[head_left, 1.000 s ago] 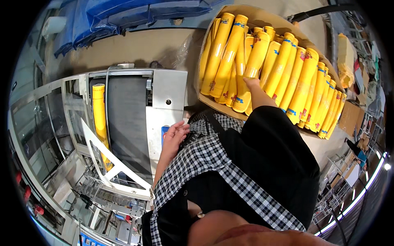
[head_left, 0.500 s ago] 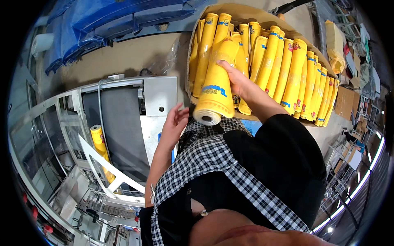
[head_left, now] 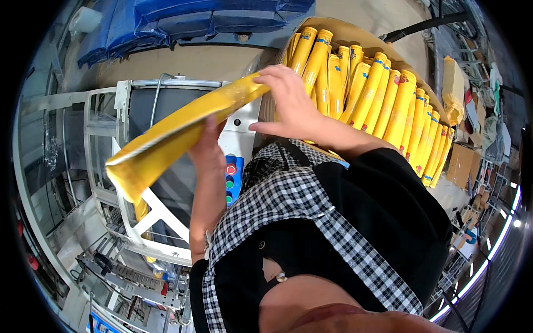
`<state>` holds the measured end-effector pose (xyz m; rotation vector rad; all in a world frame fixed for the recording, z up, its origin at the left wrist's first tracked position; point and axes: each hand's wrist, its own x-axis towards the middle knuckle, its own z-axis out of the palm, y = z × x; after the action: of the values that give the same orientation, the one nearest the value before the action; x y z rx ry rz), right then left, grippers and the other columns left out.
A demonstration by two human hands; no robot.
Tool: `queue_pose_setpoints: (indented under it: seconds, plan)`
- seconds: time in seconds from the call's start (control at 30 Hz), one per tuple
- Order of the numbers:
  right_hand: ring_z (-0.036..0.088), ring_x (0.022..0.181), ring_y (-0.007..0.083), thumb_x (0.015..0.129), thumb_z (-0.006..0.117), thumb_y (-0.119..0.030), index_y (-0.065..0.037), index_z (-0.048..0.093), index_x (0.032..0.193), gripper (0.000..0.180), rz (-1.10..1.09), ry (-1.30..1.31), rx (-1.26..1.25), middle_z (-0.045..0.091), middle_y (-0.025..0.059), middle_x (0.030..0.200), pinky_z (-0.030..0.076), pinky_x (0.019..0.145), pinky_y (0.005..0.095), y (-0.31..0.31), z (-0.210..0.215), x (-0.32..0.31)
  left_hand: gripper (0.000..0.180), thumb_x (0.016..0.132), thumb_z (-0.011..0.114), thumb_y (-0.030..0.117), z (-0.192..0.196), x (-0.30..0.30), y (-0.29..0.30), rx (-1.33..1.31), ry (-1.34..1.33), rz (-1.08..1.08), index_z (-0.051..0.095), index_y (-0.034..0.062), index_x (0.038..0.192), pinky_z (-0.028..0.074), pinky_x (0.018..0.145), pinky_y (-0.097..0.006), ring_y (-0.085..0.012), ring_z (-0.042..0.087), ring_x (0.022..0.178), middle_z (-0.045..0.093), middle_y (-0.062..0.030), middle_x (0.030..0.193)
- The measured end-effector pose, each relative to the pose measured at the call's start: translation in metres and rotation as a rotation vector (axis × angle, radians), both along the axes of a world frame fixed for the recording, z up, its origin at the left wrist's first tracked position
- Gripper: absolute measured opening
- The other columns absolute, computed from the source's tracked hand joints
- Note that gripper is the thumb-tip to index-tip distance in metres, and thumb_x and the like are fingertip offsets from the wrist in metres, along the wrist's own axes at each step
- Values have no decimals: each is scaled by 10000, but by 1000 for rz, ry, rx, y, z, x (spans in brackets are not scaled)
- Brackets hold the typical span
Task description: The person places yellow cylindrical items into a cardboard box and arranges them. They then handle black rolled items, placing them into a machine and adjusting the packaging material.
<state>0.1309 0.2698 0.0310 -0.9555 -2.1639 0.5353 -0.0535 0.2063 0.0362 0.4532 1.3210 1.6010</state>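
A long yellow roll (head_left: pixel 186 130) in shiny clear film slants across the front of me, its near end low on the left. Around its underside is my left hand (head_left: pixel 208 150), closed, the thumb showing against the near side; its other fingers are hidden. At the roll's upper right end, my right hand (head_left: pixel 294 105) touches it with outstretched fingers, the thumb well apart. Beyond my right hand, a cardboard box (head_left: pixel 352 34) holds several upright yellow rolls (head_left: pixel 375 91). Below the held roll, part of another yellow roll (head_left: pixel 141 210) shows inside the white-framed machine.
The machine's white frame (head_left: pixel 102 144) surrounds a dark belt (head_left: pixel 172 122) at left. A blue control panel (head_left: pixel 234 180) with red and green buttons sits near my left forearm. Blue-covered stacks (head_left: pixel 194 19) lie at the far left; a brown carton (head_left: pixel 462 165) stands at right.
The roll has moved left from in front of the box and now lies slanted over the machine. My left hand has closed on it; my right hand has shifted to its upper end, fingers loosened.
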Motion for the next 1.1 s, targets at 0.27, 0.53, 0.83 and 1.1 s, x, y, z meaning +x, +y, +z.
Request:
queue_pose_setpoints:
  seconds: [0.27,0.53,0.83,1.1]
  plan:
    - [593,1003,315,581,816,-212,-74,572,1209,688,268,-294,-35,621,113,1054,462,884,408,16,-16,-21,664,882,568,566,8,-14,-52,-269,-702,51,506,-3,1218,577,842,-389,-331,635,1032,603,-196,1146]
    - [603,978,348,633,821,-272,-98,585,1194,633,324,-372,116,623,136,1053,485,844,430,63,-14,-80,361,977,460,181,-23,-49,-144,-155,-485,-143,429,-30,1268,509,932,-417,-325,603,1080,562,-231,1244]
    - [557,1067,277,678,808,-265,-138,544,1260,652,489,-646,443,585,73,1104,432,933,413,91,45,-155,352,997,445,202,10,-24,-233,-123,-473,-99,444,19,1298,422,1008,-329,-202,548,1169,564,-137,1281]
    - [537,1120,269,689,807,-259,-192,527,1303,678,724,-700,409,572,62,1156,419,963,405,67,61,-206,372,976,505,203,40,17,-264,-129,-523,-86,471,41,1309,408,1043,-316,-188,538,1187,564,-101,1268]
